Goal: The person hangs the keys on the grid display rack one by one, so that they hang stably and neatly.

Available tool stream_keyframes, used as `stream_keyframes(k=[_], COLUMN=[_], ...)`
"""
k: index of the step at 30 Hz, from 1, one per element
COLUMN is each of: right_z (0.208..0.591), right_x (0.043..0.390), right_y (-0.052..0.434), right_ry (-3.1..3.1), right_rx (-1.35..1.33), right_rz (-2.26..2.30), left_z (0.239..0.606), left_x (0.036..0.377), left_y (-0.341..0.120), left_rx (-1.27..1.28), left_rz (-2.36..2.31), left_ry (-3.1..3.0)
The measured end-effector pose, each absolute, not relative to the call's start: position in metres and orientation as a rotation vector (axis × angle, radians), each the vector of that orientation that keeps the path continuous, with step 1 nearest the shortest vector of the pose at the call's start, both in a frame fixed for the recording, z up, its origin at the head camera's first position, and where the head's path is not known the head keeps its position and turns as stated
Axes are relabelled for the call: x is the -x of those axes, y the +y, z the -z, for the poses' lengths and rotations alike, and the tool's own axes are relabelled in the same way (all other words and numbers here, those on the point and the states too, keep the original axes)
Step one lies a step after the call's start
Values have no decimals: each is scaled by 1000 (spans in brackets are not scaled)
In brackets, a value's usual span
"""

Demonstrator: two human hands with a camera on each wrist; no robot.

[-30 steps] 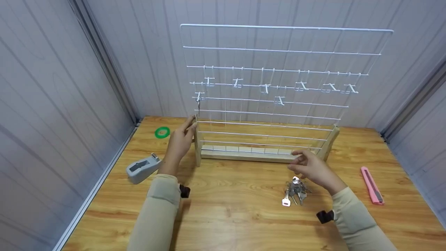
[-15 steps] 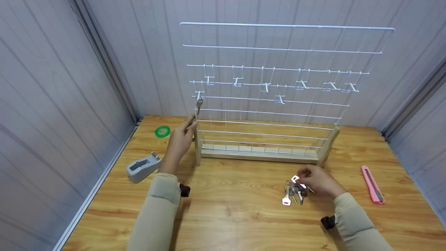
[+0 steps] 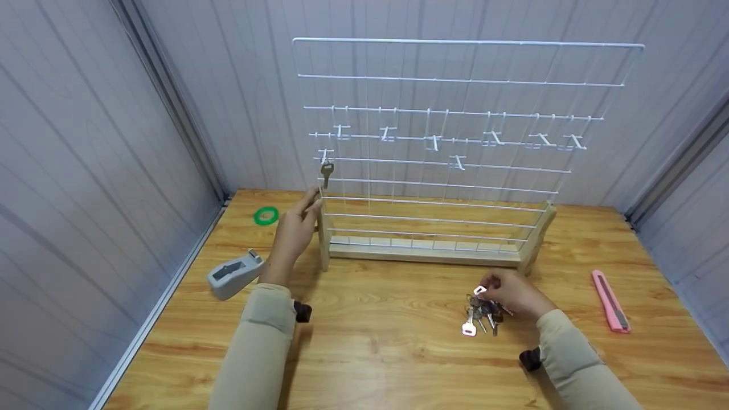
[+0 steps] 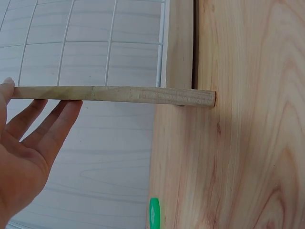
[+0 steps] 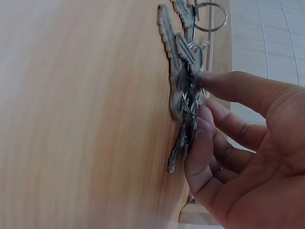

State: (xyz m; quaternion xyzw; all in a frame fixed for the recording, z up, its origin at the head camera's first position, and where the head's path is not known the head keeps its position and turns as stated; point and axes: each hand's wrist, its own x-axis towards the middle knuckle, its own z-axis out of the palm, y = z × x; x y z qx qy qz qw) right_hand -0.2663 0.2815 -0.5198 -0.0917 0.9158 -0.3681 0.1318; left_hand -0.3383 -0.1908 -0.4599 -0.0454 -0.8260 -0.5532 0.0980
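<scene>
While holding the left post [image 4: 119, 94] of the wire rack [image 3: 421, 164] between thumb and nearly straight fingers of the left hand [image 3: 293, 226], pinching into the bunched keys [image 3: 484, 311] on the table [image 3: 387, 347], near the rack's right end, with curled fingers of the right hand [image 3: 512, 292]. Could drag up several together because of overlap, or drop one from a shallow fingertip hold. Might also jolt the hung key [image 3: 326, 177] off its hook [image 3: 325, 155] by shifting the rack.

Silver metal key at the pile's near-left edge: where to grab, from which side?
Probably pinch the key's broad flat head from the near left: it juts clear on that side, while its narrow blade runs back into the pile of keys.
</scene>
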Motion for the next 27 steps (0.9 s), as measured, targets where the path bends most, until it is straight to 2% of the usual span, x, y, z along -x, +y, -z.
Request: stream_keyframes(k=[27], right_z=[519], right_x=[264], right_y=[273], right_ry=[2764], right_rx=[291], right_rz=[1040], left_z=[461], left_x=[338], left_y=[-191], left_rx=[111], left_rz=[1650], left_ry=[-2461])
